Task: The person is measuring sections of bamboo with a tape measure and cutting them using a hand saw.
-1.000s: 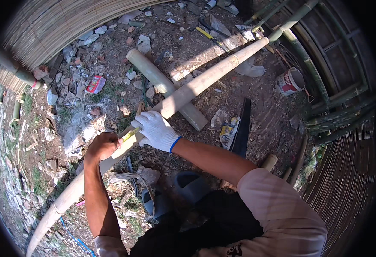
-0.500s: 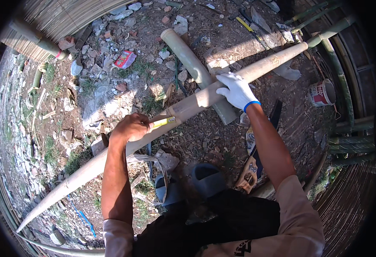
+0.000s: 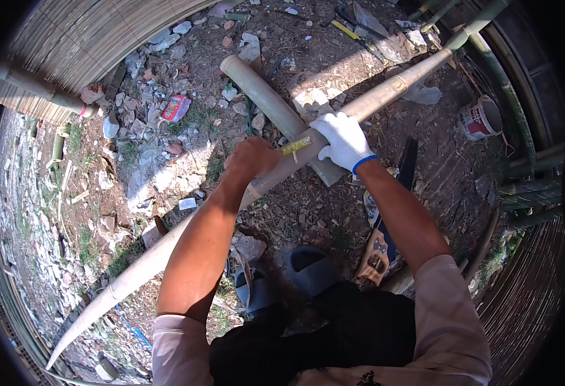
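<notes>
A long pale bamboo pole (image 3: 392, 88) runs diagonally from the lower left to the upper right. It rests across a shorter, thicker bamboo length (image 3: 263, 93) on the ground. My bare left hand (image 3: 254, 156) is closed around a tape measure over the pole; its yellow blade (image 3: 296, 146) lies along the bamboo and points toward my other hand. The tape's case is hidden by my fingers. In a white knitted glove with a blue cuff, my right hand (image 3: 344, 140) grips the pole from above, just beyond the blade's end.
A handsaw with a wooden handle (image 3: 376, 258) lies right of my blue sandals (image 3: 312, 270). At the right stands a white and red bucket (image 3: 480, 118). Stones and a red wrapper (image 3: 175, 108) litter the ground. A yellow-and-black tool (image 3: 354, 37) lies at the far side.
My left hand has moved up and right along the pole with the tape measure, closer to my right hand. My right hand still grips the pole near the crossing.
</notes>
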